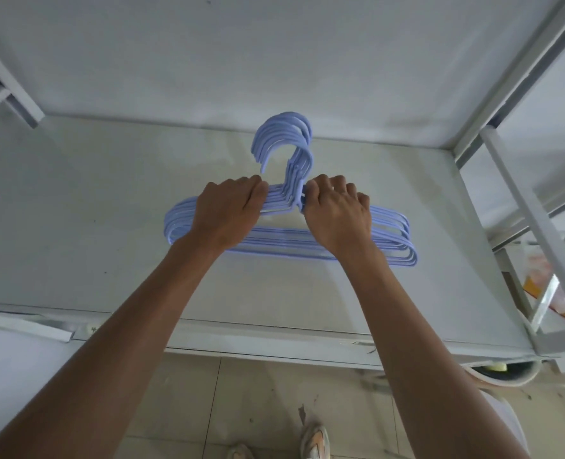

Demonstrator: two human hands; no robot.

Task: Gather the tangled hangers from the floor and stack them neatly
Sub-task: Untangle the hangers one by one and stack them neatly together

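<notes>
Several light-blue plastic hangers (282, 142) lie bunched in one stack on a pale grey board (92, 210), their hooks fanned out toward the wall. My left hand (229, 210) curls its fingers over the stack's left shoulder, just beside the necks. My right hand (337, 212) grips the right shoulder in the same way, fingertips against the necks. Both hands cover the middle of the stack; the rounded ends stick out at left and right.
A white wall rises behind the board. White metal frame bars (522, 207) stand at the right, another bar (6, 94) at the upper left. An orange packet (539, 283) lies beyond the frame. Tiled floor and a shoe (314, 440) show below the board's front edge.
</notes>
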